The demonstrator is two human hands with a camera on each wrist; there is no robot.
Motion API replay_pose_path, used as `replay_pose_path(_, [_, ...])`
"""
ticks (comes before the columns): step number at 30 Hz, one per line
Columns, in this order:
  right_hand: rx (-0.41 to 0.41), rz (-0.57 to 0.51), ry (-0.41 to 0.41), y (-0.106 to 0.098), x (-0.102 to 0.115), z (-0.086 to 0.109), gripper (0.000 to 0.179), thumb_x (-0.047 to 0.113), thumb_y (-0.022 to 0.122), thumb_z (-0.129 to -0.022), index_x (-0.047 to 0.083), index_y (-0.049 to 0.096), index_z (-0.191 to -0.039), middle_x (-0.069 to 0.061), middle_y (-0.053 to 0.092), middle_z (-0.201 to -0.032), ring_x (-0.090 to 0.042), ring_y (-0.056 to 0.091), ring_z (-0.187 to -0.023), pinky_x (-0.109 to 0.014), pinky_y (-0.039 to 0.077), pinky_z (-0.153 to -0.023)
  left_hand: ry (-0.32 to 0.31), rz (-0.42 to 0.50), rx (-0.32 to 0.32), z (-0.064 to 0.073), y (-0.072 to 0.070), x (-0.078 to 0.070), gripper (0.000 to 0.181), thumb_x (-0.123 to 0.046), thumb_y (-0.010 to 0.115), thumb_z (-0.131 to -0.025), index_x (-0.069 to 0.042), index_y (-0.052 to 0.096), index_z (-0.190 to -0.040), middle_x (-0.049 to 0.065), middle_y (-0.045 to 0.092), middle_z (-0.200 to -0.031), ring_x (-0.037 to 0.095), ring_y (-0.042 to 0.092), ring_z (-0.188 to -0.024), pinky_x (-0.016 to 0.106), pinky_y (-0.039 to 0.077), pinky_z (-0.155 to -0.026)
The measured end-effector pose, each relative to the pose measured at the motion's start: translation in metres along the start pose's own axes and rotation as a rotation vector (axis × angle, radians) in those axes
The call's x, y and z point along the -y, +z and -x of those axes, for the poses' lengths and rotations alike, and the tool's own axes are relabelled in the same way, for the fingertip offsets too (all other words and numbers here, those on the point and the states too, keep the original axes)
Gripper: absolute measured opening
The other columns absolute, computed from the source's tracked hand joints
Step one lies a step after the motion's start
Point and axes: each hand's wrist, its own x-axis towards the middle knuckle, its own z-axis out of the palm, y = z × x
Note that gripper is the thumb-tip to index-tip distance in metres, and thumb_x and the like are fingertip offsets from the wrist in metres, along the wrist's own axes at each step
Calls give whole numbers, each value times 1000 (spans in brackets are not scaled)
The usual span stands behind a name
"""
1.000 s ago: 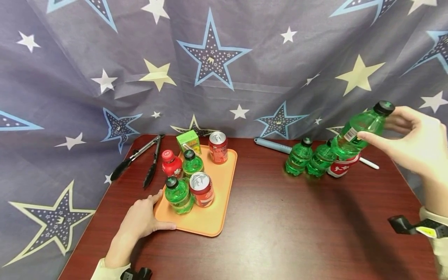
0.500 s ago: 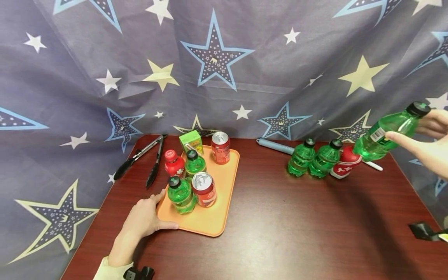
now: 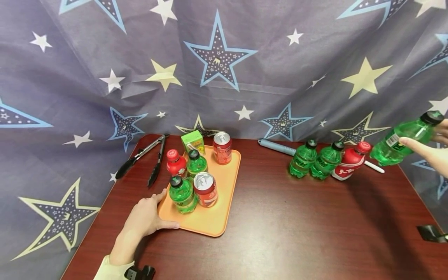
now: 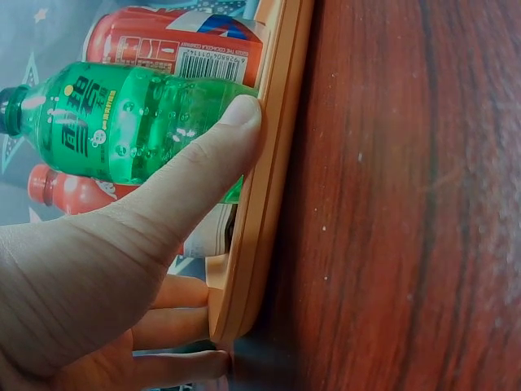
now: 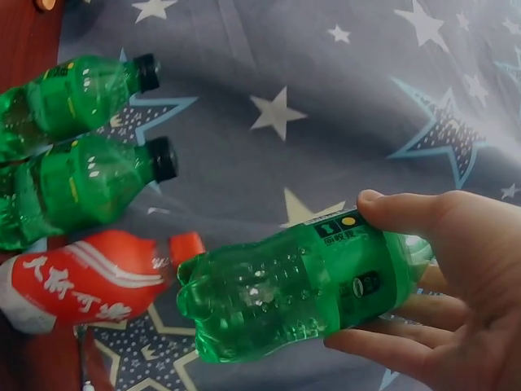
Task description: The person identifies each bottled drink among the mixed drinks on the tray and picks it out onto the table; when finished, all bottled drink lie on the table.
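On the right, my right hand point(image 3: 428, 151) holds a green soda bottle point(image 3: 394, 146) above the table, black cap tilted up to the right. In the right wrist view, thumb and fingers wrap the cap end of that bottle point(image 5: 269, 293). Two more green bottles point(image 3: 303, 158) point(image 3: 327, 159) and a red-capped cola bottle point(image 3: 348, 162) stand in a row left of it. My left hand point(image 3: 143, 217) grips the near-left corner of an orange tray point(image 3: 225, 194), its thumb on the rim. The tray bears green bottles point(image 3: 182, 196), red cans point(image 3: 205, 190), a red bottle point(image 3: 176, 163) and a green juice box point(image 3: 193, 142).
Black-tipped tongs point(image 3: 141, 156) lie behind and left of the tray. A blue-grey stick point(image 3: 276, 146) lies along the back edge, partly behind the green bottles. A white stick point(image 3: 373, 166) lies by the cola bottle. A star-patterned curtain point(image 3: 266, 89) hangs behind the wooden table point(image 3: 290, 233).
My right hand has carried the green bottle rightward and slightly down, uncovering the red cola bottle. The left hand stays at the tray corner. The head view has shifted slightly.
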Motion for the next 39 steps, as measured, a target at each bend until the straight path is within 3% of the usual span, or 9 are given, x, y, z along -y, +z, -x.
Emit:
replay_pose_path(3, [-11, 29, -34, 0, -11, -1, 51, 5, 84, -85, 45, 59, -107, 38, 59, -96, 22, 55, -83, 5, 42, -80, 0, 1, -1, 0, 1, 1, 130, -71, 95, -58, 8, 51, -152, 41, 63, -136, 54, 69, -114, 64, 58, -93])
replay_pose_path(7, [-13, 169, -141, 0, -25, -1, 51, 21, 87, -88, 52, 53, -110, 46, 51, -100, 31, 48, -87, 6, 37, -85, -5, 1, 7, 0, 1, 1, 130, -71, 95, -59, 8, 51, -152, 41, 63, -136, 54, 69, -114, 64, 58, -94])
replay_pose_path(9, [-17, 222, -157, 0, -31, 0, 53, 24, 87, -89, 55, 50, -110, 47, 48, -100, 33, 45, -87, 6, 36, -87, -8, 2, 12, 0, 0, 0, 130, -71, 94, -59, 8, 51, -153, 40, 63, -137, 54, 69, -115, 63, 58, -94])
replay_pose_path(16, [21, 222, -78, 6, -47, 1, 57, 15, 85, -87, 55, 49, -107, 46, 47, -97, 30, 45, -84, 5, 37, -90, -9, 0, 16, 1, -1, -2, 131, -72, 94, -59, 8, 50, -153, 40, 63, -138, 53, 69, -116, 63, 58, -95])
replay_pose_path(23, [86, 160, 14, 10, -53, 0, 57, 8, 82, -86, 52, 51, -103, 44, 51, -89, 27, 48, -80, 4, 35, -76, -4, -4, 8, 1, -1, -1, 130, -72, 95, -59, 8, 51, -152, 40, 63, -137, 53, 69, -114, 63, 58, -94])
replay_pose_path(27, [120, 176, 35, 9, -56, 0, 55, 10, 82, -87, 51, 48, -103, 47, 49, -87, 29, 47, -79, 6, 34, -75, -4, -4, 6, 1, -1, -1, 130, -71, 95, -59, 7, 51, -153, 40, 63, -137, 54, 69, -115, 64, 58, -95])
replay_pose_path(34, [167, 343, 42, 11, -64, 2, 50, 24, 83, -91, 47, 43, -110, 51, 37, -84, 32, 36, -76, 5, 34, -76, -13, 0, 13, 1, -1, -1, 129, -70, 95, -60, 7, 51, -153, 41, 62, -137, 54, 68, -116, 64, 57, -95])
replay_pose_path(39, [205, 284, 70, 12, -74, 2, 48, 20, 87, -86, 42, 48, -104, 57, 41, -81, 36, 42, -73, 5, 37, -66, -18, 0, 16, 1, 0, 0, 130, -71, 94, -60, 7, 50, -154, 41, 62, -139, 54, 68, -118, 64, 57, -97])
